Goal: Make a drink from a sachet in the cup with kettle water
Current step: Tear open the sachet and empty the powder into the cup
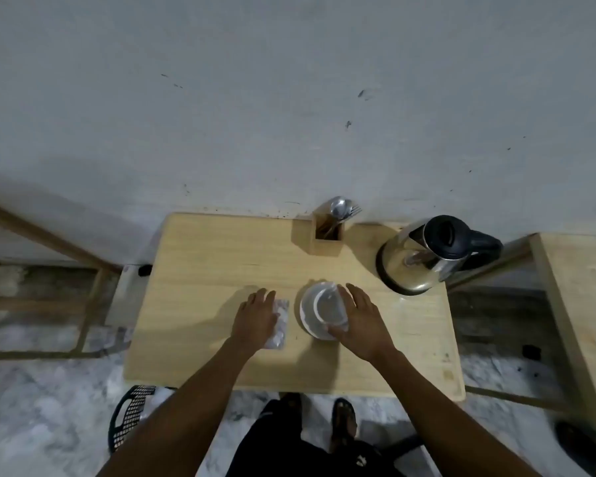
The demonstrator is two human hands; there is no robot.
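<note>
A white cup [329, 306] sits on a white saucer [307, 311] near the middle of the small wooden table [203, 263]. My right hand [362, 321] is wrapped around the cup's right side, fingers and thumb on its rim and wall. A silvery sachet [279, 327] lies flat on the table just left of the saucer. My left hand [255, 316] rests palm-down over the sachet's left part, fingers spread; I cannot see whether it grips it. A steel kettle [424, 259] with a black lid and handle stands at the table's back right.
A wooden cutlery holder [327, 237] with spoons and a fork stands at the back centre, against the grey wall. A black perforated basket [131, 414] sits on the floor left of my legs. Wooden furniture flanks both sides.
</note>
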